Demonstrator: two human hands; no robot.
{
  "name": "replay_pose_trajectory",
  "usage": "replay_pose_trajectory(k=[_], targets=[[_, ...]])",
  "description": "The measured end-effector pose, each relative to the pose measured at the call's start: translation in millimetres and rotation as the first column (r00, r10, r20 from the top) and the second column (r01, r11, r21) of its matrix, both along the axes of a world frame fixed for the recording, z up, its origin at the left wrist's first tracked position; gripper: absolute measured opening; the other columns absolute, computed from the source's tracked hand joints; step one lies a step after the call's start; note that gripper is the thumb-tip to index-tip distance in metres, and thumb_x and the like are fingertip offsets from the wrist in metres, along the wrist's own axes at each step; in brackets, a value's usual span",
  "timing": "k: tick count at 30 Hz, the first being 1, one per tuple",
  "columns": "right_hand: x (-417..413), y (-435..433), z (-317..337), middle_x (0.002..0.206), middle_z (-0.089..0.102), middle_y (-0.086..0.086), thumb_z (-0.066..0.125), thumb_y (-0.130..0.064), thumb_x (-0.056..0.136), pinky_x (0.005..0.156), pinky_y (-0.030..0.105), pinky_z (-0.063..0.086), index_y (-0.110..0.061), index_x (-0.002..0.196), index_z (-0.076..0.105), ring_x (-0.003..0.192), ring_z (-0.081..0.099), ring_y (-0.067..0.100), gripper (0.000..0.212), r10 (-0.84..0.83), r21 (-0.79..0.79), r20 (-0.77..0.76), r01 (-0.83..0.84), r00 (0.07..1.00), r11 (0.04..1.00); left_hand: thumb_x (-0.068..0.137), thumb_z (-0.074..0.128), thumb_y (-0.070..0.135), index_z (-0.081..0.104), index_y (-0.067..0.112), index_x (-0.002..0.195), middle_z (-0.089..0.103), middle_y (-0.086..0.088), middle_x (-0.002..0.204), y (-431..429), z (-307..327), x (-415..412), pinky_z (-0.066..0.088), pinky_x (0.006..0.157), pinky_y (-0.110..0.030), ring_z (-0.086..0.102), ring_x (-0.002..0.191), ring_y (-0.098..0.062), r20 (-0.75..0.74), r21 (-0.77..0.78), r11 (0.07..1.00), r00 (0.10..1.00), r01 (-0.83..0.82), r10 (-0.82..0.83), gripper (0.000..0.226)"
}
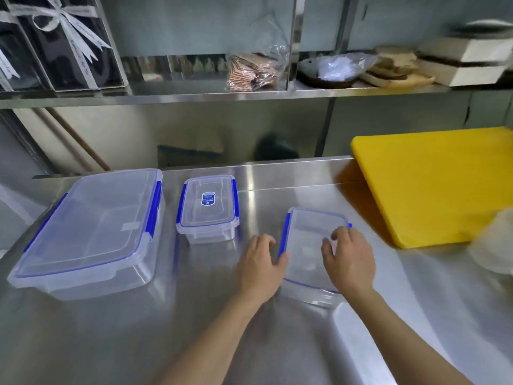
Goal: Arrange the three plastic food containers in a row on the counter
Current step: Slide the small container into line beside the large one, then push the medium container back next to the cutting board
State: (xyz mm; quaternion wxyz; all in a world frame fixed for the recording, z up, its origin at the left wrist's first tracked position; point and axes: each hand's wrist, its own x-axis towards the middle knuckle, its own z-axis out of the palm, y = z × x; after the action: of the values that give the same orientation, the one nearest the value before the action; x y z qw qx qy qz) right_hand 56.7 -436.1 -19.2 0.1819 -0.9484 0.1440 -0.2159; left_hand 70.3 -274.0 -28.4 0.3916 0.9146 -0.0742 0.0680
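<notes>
Three clear plastic containers with blue clips stand on the steel counter. The large container is at the left. A small container with a blue label on its lid stands in the middle. The third container is right of centre and nearer to me, slightly tilted. My left hand presses against its left side by the blue clip. My right hand rests on its lid and right edge, fingers curled over it.
A thick yellow cutting board lies at the right, close to the third container. A blurred white object sits at the right edge. A steel shelf above holds dark boxes with ribbons, wrapped packets and wooden boards.
</notes>
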Motion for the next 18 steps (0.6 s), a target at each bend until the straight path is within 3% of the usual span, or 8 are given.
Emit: replay_pose_trajectory(k=[2,4,7,11,14,18], targets=[[-15,-13,-8,0.101,0.060,0.023,0.061,-0.029,0.085,0.073,0.041,0.043,0.000,0.104,0.057,0.091,0.055,0.039,0.035,-0.113,0.012,-0.080,0.115,0.990,0.993,0.084,0.062,0.032,0.047,0.009,0.123,0.049,-0.006,0.131,-14,-6,-5,0.034,0.098,-0.029,0.046,0.121,-0.023,-0.032,-0.062,0.996,0.998,0.056,-0.059,0.048],[-28,-20,-17,0.116,0.053,0.018,0.054,-0.045,0.086,0.083,0.043,0.042,-0.005,0.116,0.050,0.103,0.051,0.035,0.050,-0.192,0.009,-0.230,0.200,0.954,0.980,0.086,0.059,0.037,0.026,0.010,0.143,0.026,-0.003,0.154,-22,-13,-7,0.018,0.111,-0.027,0.024,0.140,-0.018,-0.068,-0.061,0.990,0.989,0.124,-0.128,0.070],[-38,-22,-27,0.114,0.051,0.015,0.049,-0.053,0.085,0.079,0.037,0.041,-0.009,0.113,0.047,0.101,0.051,0.032,0.053,-0.185,0.110,-0.284,0.223,0.941,0.968,0.091,0.052,0.038,0.003,0.016,0.148,-0.004,0.001,0.159,-29,-25,-7,0.001,0.114,-0.025,-0.004,0.145,-0.011,-0.110,-0.007,0.974,0.968,0.225,-0.225,0.078],[-35,-21,-33,0.109,0.055,0.015,0.048,-0.045,0.090,0.075,0.034,0.046,-0.008,0.108,0.047,0.092,0.055,0.028,0.041,-0.049,0.282,-0.250,0.121,0.967,0.952,0.093,0.042,0.044,0.004,0.013,0.148,-0.006,0.001,0.158,-27,-38,-11,-0.005,0.116,-0.026,-0.018,0.141,-0.011,-0.094,0.212,0.909,0.933,0.360,-0.348,0.073],[-24,-30,-32,0.117,0.054,0.016,0.042,-0.041,0.094,0.085,0.041,0.050,-0.007,0.116,0.046,0.099,0.056,0.031,0.041,0.036,0.299,-0.290,0.055,0.956,0.953,0.091,0.039,0.053,0.001,0.019,0.148,-0.016,0.006,0.155,-19,-43,-16,-0.010,0.115,-0.031,-0.030,0.135,-0.011,-0.102,0.361,0.827,0.900,0.430,-0.423,0.078],[-6,-42,-27,0.127,0.052,0.015,0.035,-0.041,0.096,0.094,0.045,0.045,-0.010,0.128,0.040,0.109,0.053,0.031,0.045,0.144,0.288,-0.373,-0.034,0.917,0.957,0.094,0.034,0.049,0.001,0.024,0.148,-0.012,0.006,0.157,-16,-39,-18,-0.010,0.115,-0.031,-0.021,0.142,-0.017,-0.091,0.418,0.803,0.899,0.426,-0.429,0.068]])
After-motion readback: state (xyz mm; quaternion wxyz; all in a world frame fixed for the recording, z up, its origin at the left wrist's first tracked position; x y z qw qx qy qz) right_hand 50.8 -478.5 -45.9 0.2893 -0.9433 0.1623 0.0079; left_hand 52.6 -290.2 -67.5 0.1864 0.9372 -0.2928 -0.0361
